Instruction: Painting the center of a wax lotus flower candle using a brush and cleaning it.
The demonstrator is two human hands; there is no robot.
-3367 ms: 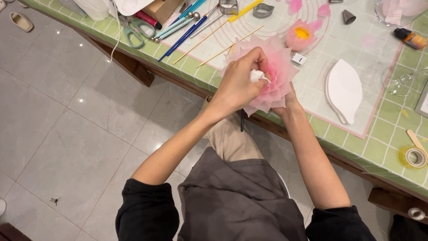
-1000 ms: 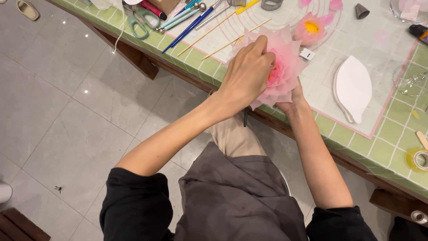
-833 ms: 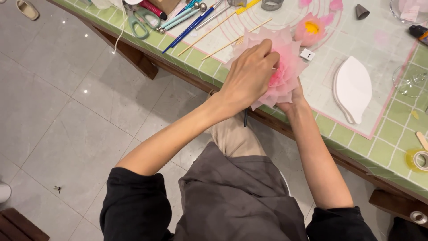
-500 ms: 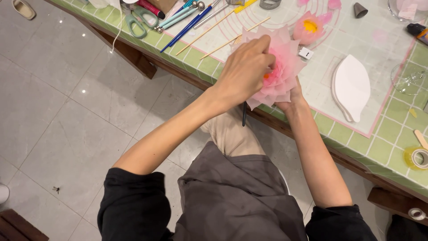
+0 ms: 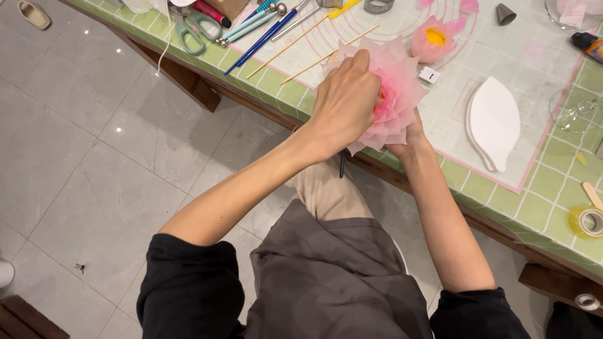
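Observation:
A large pink layered paper flower [image 5: 397, 94] is held over the near edge of the green tiled table [image 5: 553, 207]. My right hand [image 5: 411, 133] grips it from underneath, mostly hidden by the petals. My left hand [image 5: 342, 103] lies on top of the flower, fingers pressed into the petals near the darker pink centre. A thin dark stem or tool [image 5: 342, 164] hangs below the flower, over my lap.
On the table lie a smaller pink flower with a yellow centre [image 5: 433, 39], a stack of white petal-shaped pieces [image 5: 493, 122], green scissors [image 5: 195, 28], blue and wooden sticks [image 5: 264, 39], a roll of yellow tape [image 5: 587, 221] and a glass [image 5: 575, 110]. Grey tiled floor lies to the left.
The flower has been turned slightly in my hands and my left hand has shifted over its petals. Earlier a small white piece was in my left fingers; it no longer shows.

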